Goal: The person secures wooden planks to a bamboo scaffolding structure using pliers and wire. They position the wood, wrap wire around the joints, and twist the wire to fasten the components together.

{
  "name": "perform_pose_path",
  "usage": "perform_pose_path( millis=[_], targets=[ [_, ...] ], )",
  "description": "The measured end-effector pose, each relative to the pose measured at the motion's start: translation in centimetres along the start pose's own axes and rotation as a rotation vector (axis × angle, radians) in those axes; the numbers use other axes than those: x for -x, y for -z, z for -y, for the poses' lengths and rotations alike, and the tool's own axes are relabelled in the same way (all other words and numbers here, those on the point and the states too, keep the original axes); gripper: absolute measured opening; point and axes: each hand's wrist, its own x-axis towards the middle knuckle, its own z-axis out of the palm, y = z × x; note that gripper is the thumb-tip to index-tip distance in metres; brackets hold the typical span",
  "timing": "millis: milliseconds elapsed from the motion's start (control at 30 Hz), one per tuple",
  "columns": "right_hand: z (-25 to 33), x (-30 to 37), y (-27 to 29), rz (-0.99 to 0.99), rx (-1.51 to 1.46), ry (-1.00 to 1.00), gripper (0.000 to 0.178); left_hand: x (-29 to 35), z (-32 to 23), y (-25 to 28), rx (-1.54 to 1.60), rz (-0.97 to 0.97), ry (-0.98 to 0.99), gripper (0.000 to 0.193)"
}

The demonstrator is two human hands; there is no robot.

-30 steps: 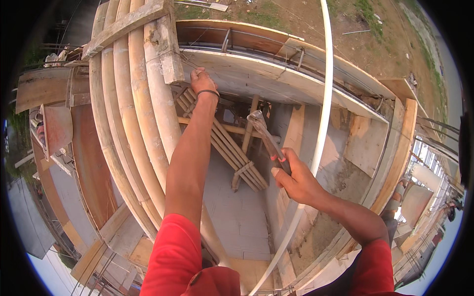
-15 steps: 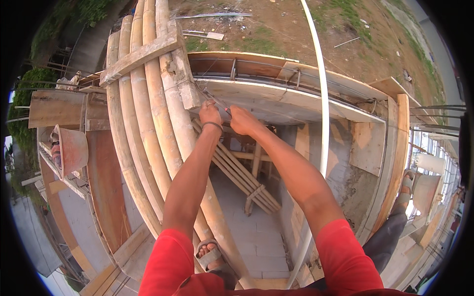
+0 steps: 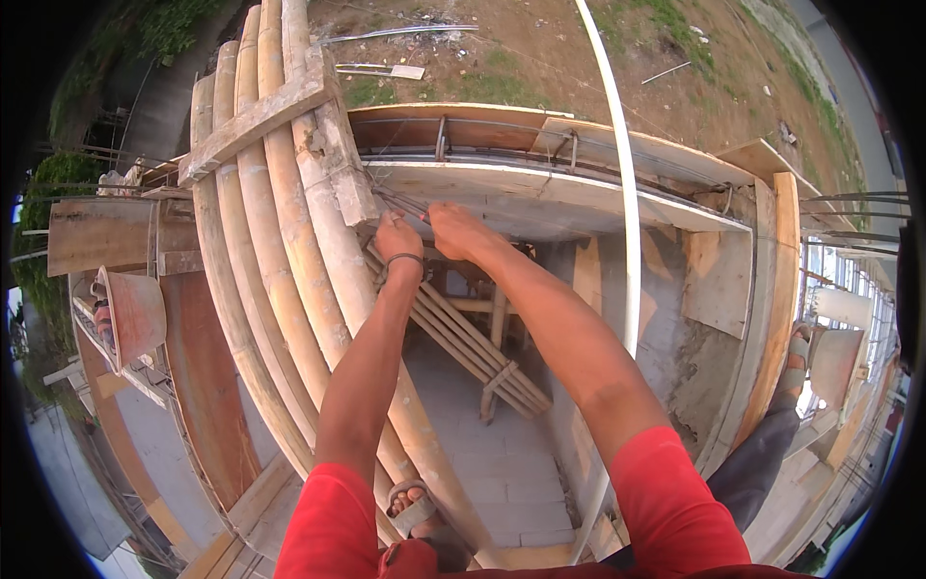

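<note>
- ground: brown earth with grass patches, beyond the boards at the top.
- poles: a row of thick bamboo, side by side, running lengthwise to the left of the arms.
- board: long and pale-edged, curving away to the right of the hands.
- pipe: white and thin, right of the hands, passing behind the right arm lower down.
- bundle: slimmer bamboo, slanting in the gap below the hands.
- plank: laid across the poles.
- beam: rough wood along the rightmost pole, its near end just above the left hand.
- bucket: reddish, tilted, far left.
- sandal: grey, on a foot over the poles.
- right hand: closed round the tool, just beside the left.
- left hand: narrow, fingers bent in at the beam's end; cannot tell whether it grips anything.
- tool: mostly hidden by the right hand, a red bit showing, pointing towards the beam's end.
- band: dark, round the left wrist.
</note>
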Motion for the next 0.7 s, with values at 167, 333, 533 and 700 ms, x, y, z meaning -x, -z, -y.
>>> perform_pose_path(
  millis=[167, 333, 533, 700],
  targets=[
    [0.3, -0.1, -0.8, 0.043, -0.134, -0.01, 0.03, 0.2, 1.2, 0.6, 0.031, -0.055, -0.112, 0.027],
    [0.0, 0.8, -1.0, -0.014, -0.177, -0.112, 0.029, 2.0, -1.9, 1.0, 0.224, 0.051, 0.017, 0.028],
    [1.1, 0.8, 0.4, 0.095, -0.225, -0.212, 0.026, -0.3, 2.1, 0.7, 0.673, 0.342, 0.304, 0.017],
    [2.6, -2.2, -1.0, 0.142, -0.087, -0.253, 0.029, -1.6, 1.4, -1.2, 0.799, 0.147, 0.572, 0.01]
  ],
)
